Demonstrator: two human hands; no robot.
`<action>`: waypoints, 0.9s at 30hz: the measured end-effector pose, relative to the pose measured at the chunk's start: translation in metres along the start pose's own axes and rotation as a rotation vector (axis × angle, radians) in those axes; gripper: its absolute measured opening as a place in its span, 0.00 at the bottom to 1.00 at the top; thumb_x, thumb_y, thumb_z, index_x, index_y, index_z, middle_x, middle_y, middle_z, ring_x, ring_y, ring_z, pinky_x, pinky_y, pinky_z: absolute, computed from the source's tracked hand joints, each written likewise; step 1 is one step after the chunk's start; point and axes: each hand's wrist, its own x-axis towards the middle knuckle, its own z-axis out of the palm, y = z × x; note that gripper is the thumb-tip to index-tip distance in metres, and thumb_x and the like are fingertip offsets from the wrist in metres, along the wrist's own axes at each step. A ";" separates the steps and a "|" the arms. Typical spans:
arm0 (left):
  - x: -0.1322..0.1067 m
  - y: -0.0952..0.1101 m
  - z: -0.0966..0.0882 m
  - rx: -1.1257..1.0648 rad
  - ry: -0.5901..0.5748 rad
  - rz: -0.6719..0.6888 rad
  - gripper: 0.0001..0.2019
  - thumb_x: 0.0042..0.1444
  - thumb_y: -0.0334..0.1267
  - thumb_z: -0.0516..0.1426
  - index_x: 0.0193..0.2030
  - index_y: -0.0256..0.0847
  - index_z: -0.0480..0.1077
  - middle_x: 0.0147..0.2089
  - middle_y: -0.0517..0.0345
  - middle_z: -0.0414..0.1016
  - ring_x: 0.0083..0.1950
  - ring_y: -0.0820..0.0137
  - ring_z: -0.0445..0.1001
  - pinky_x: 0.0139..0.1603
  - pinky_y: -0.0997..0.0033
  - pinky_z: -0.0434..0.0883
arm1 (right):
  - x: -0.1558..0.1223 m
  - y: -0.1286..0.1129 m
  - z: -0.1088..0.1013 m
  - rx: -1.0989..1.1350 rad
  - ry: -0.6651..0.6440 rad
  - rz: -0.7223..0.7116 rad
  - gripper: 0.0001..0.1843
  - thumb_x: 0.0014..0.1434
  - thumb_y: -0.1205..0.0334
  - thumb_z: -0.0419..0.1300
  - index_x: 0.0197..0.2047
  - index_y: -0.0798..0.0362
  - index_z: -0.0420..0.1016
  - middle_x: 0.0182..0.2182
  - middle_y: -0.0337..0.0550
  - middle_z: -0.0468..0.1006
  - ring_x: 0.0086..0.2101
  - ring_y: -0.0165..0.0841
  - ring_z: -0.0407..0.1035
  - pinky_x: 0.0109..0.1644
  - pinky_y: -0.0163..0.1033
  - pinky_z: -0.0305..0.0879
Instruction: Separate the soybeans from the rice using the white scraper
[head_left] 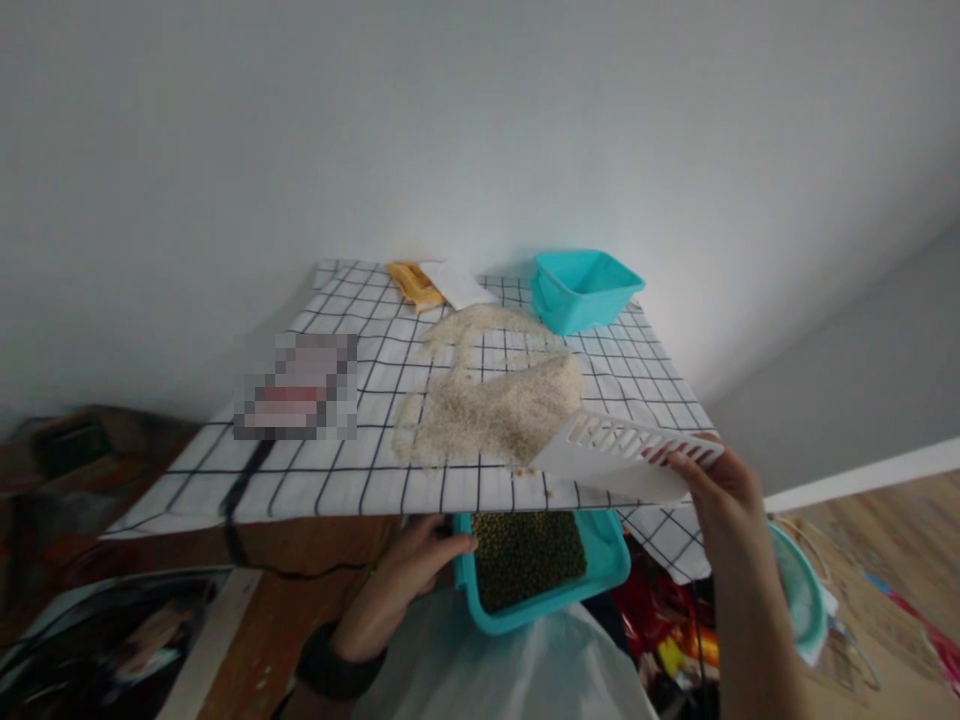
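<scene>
My left hand (420, 558) grips the left rim of a turquoise plastic tub (611, 550), its thumb over the edge. The tub sits low against my front, just under the table's front edge, and holds many small green and yellowish beans (529, 565). In my right hand (724, 490) is a white slotted plastic piece (615, 470), held by its right end. Its left end rests at the front edge of a pile of pale, fine grain (499, 415) spread over the table. A few yellowish bits lie beside that end.
A second turquoise tub (581, 285) stands at the back right of the checked tablecloth (375, 400). An orange-yellow packet (416, 287) and a white sheet (457, 285) lie at the back. A blurred-out flat object (296, 388) is at left. Below right is a round turquoise-rimmed container (806, 590).
</scene>
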 end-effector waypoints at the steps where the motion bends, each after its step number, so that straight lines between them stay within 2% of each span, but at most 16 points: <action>1: -0.001 0.001 0.000 -0.001 -0.001 0.003 0.10 0.46 0.43 0.66 0.35 0.42 0.77 0.28 0.65 0.76 0.24 0.73 0.66 0.23 0.73 0.56 | 0.000 0.001 -0.002 -0.004 -0.003 0.004 0.09 0.53 0.55 0.71 0.36 0.49 0.80 0.29 0.39 0.81 0.30 0.33 0.72 0.34 0.36 0.64; 9: -0.002 0.001 0.000 -0.006 -0.005 0.023 0.10 0.44 0.45 0.66 0.31 0.43 0.76 0.20 0.71 0.67 0.19 0.75 0.58 0.22 0.72 0.52 | -0.001 0.009 -0.010 0.001 0.021 0.018 0.11 0.52 0.54 0.72 0.37 0.49 0.80 0.31 0.40 0.81 0.30 0.35 0.72 0.33 0.38 0.65; 17: -0.003 0.004 0.001 0.004 -0.011 0.010 0.09 0.45 0.43 0.66 0.31 0.42 0.75 0.23 0.69 0.69 0.21 0.74 0.60 0.23 0.72 0.53 | -0.004 0.005 -0.010 0.009 0.004 0.027 0.11 0.53 0.55 0.72 0.38 0.49 0.81 0.35 0.42 0.83 0.35 0.37 0.74 0.38 0.39 0.67; 22: -0.003 0.004 0.001 0.043 0.002 0.021 0.09 0.45 0.43 0.64 0.31 0.42 0.75 0.21 0.70 0.67 0.21 0.75 0.57 0.22 0.72 0.51 | -0.001 0.006 -0.009 0.013 0.019 0.009 0.11 0.52 0.55 0.72 0.37 0.49 0.80 0.32 0.41 0.82 0.32 0.36 0.73 0.36 0.38 0.66; 27: -0.002 0.005 0.001 0.057 -0.011 0.024 0.09 0.45 0.44 0.64 0.29 0.42 0.74 0.20 0.71 0.65 0.20 0.75 0.57 0.22 0.72 0.51 | 0.000 0.005 -0.008 0.005 0.007 0.002 0.11 0.51 0.55 0.72 0.36 0.49 0.81 0.33 0.41 0.82 0.34 0.36 0.74 0.36 0.38 0.66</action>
